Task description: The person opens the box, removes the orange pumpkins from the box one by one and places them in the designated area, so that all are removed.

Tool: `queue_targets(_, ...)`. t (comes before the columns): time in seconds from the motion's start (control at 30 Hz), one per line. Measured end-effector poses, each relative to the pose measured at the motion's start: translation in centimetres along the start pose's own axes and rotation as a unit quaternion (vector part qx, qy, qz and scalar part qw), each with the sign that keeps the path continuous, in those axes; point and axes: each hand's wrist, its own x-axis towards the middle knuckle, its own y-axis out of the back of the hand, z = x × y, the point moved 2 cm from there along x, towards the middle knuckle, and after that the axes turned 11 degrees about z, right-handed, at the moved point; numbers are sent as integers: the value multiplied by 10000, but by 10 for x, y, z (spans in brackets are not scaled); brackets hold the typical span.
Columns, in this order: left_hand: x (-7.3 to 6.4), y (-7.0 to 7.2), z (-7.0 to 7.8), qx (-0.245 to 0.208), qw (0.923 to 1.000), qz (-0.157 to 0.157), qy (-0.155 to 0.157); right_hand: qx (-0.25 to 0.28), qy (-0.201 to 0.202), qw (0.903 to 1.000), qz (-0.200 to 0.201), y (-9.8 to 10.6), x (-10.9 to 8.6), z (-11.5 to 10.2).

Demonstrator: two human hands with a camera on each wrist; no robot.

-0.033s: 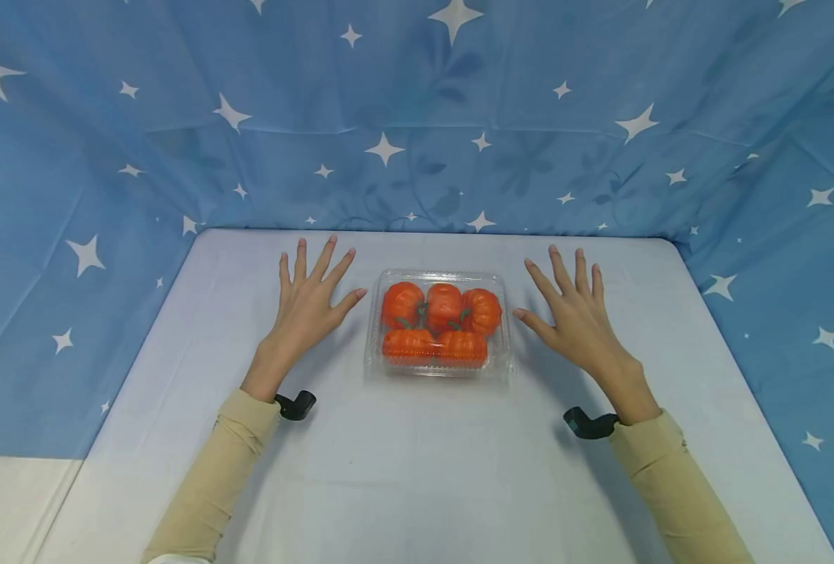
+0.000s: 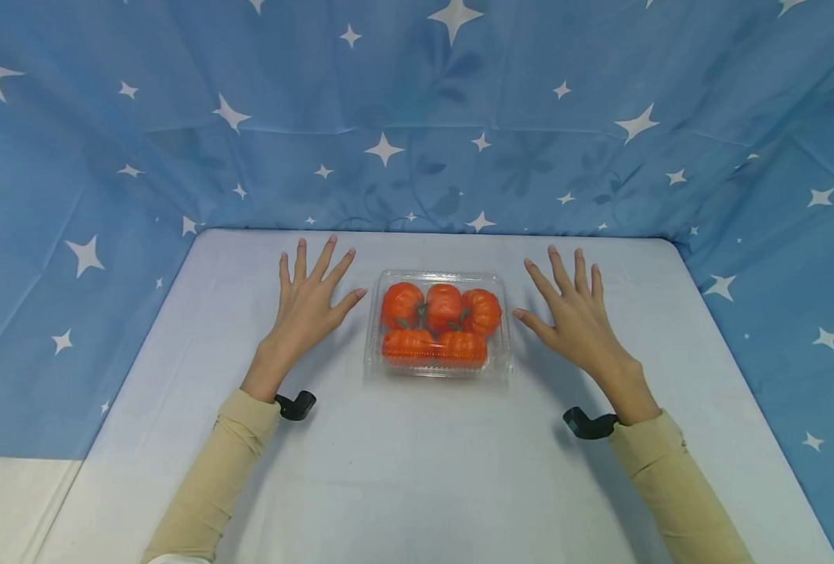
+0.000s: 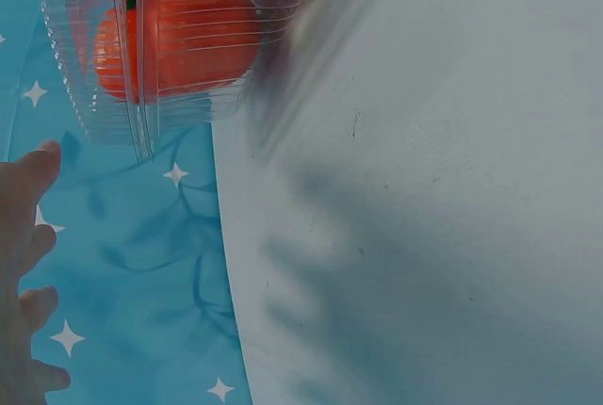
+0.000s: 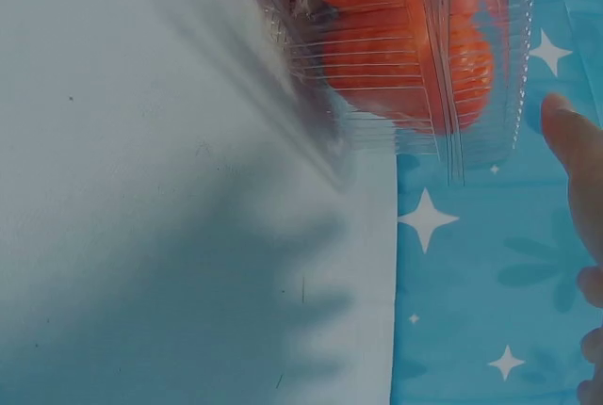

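Observation:
A clear plastic clamshell box (image 2: pixel 438 372) lies on the table, with several ribbed orange pumpkin-like fruits (image 2: pixel 444 307) inside. Green stems show on some of them, and the lid covers them. To the left of the box, my left hand (image 2: pixel 307 305) hovers with fingers spread, its thumb tip just short of the side. My right hand (image 2: pixel 575 321) mirrors it on the right, fingers also spread and apart from the box. Neither hand holds anything. The left wrist view shows the ribbed side of the box above the fingertips (image 3: pixel 38 170); the right wrist view shows its other side beside the thumb (image 4: pixel 575 146).
A white cloth covers the table (image 2: pixel 424 470). Behind it and along both sides hangs a blue curtain (image 2: pixel 417 102) with white stars. Each wrist wears a small black camera, the left one (image 2: pixel 297 406) and the right one (image 2: pixel 590 424). Hand shadows fall on the cloth.

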Motion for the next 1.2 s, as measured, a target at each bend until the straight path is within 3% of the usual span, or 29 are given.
queue_targets(0.4, -9, 2, 1, -200, 9996, 32, 177, 215, -45, 9998, -10, 4, -5, -7)
queue_targets(0.53, -13, 2, 0, -759, 9957, -71, 529, 568, 48, 9984, -53, 2, -5, -15)
queue_targets(0.6, -15, 0, 1, -1321, 9877, -244, 806, 716, 101, 9973, -110, 1, -4, -21)
queue_targets(0.67, -18, -4, 1, -1936, 9730, -461, 1169, 826, 158, 9962, -220, 1, -4, -28)
queue_targets(0.73, -21, -6, 3, -2553, 9510, -724, 1589, 926, 195, 9949, -354, 1, -3, -37)
queue_targets(0.97, -26, -13, 13, -4151, 8498, -1398, 2933, 1085, 535, 9907, -619, -5, 0, -66)
queue_targets(1.03, -28, -16, 15, -4365, 8301, -1496, 3131, 1116, 632, 9896, -648, -8, 1, -74)
queue_targets(1.1, -29, -18, 16, -4546, 8153, -1534, 3242, 1170, 715, 9884, -659, -11, 2, -82)
queue_targets(1.2, -31, -20, 16, -4741, 7995, -1566, 3339, 1282, 788, 9860, -717, -18, 4, -95)
